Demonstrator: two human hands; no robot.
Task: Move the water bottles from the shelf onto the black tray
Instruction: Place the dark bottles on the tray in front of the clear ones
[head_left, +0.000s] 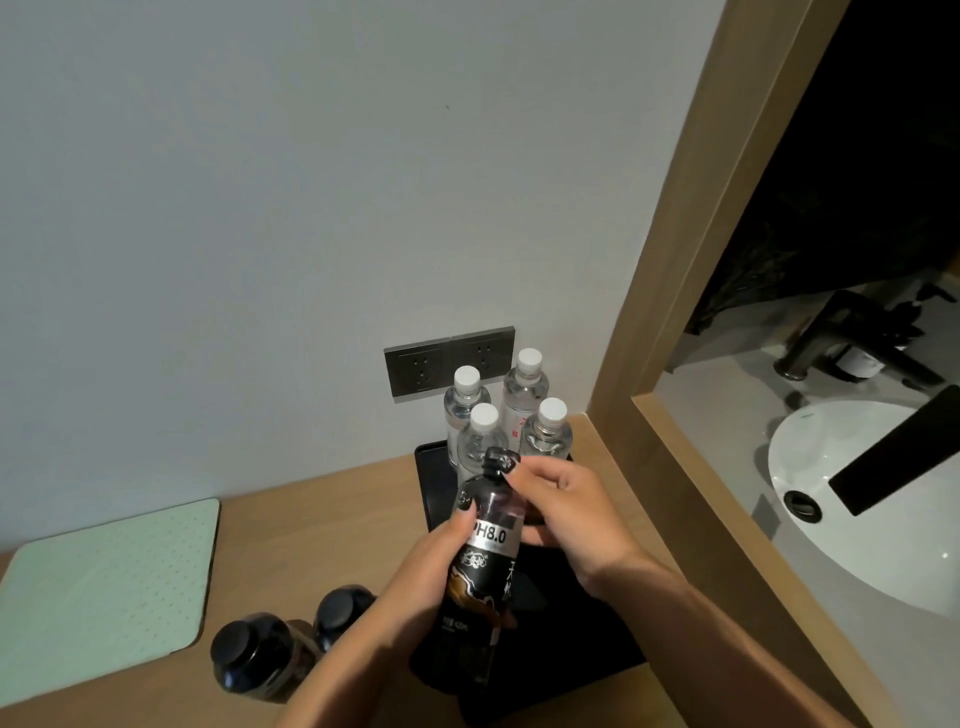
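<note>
A black-labelled water bottle (484, 566) marked "PH8.0" leans above the black tray (576, 639). My left hand (434, 564) grips its body from the left. My right hand (563, 506) holds its black cap and neck from the right. Several clear bottles with white caps (545, 431) stand upright at the far end of the tray, against the wall. Two more dark bottles with black caps (260, 657) stand on the wooden shelf, left of the tray, partly hidden behind my left forearm.
A pale green mat (104, 587) lies on the wooden shelf (322, 525) at the left. A grey socket plate (421, 369) is on the wall behind the bottles. A wooden frame (691, 291) borders the right, with a white sink and black tap (857, 499) beyond.
</note>
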